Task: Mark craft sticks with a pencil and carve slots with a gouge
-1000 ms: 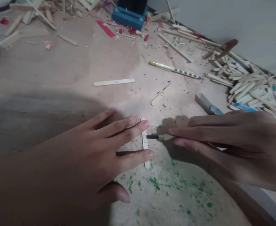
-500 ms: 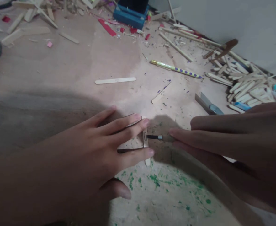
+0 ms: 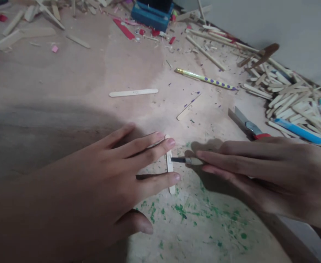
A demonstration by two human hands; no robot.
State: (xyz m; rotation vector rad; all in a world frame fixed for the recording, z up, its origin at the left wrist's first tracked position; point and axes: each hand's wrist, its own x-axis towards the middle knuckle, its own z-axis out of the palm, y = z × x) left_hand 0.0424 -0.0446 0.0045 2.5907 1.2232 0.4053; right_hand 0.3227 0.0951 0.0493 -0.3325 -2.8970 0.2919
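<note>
Though marked, the stick (image 3: 170, 167) is pale.

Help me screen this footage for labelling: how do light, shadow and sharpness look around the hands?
Head view: dim, uneven light, very dark on the left forearm; same head view: shadow around the right hand and thin tool; same head view: slight softness, the mark on the stick faint.

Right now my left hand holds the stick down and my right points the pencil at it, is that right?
Not quite: the head view shows your right hand pointing a metal-tipped tool, not the pencil, at the stick. Your left hand does hold it down.
</note>
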